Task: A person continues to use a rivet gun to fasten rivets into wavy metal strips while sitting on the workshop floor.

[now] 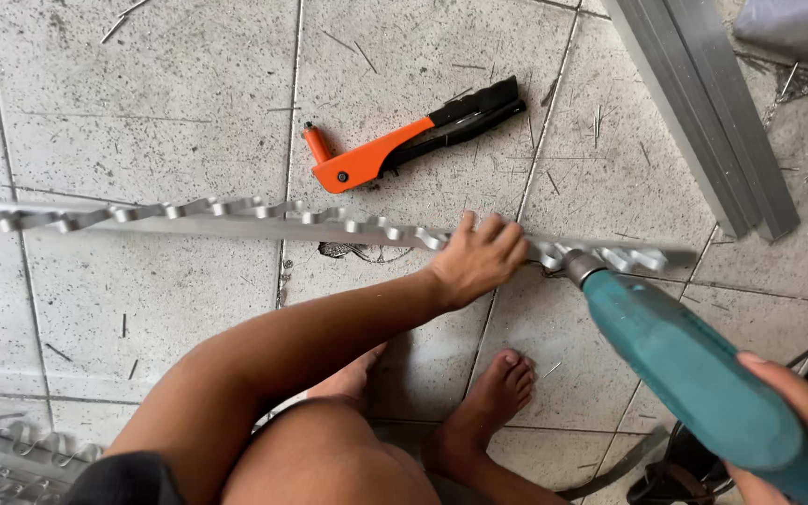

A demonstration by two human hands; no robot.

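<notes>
Left hand (479,257) clamps the rail (236,220), running left-right; right hand (797,421) grips the drill (694,374), bit just beside it.

I am looking down at what seems to be a makeshift metalwork spot on the floor of a building, not a fitted workshop. The floor (170,309) is pale, worn tile with dark grout lines, littered with thin metal slivers and spent rivet pins (600,122). An orange and black hand riveter (404,140) lies on the tiles. A long notched metal strip (236,220) stretches across the floor, and grey metal channel lengths (713,103) lie at the upper right. A teal power drill (694,374) is at the strip. More notched metal pieces (11,458) are stacked at the lower left. Bare feet (488,411) rest on the tiles.
</notes>
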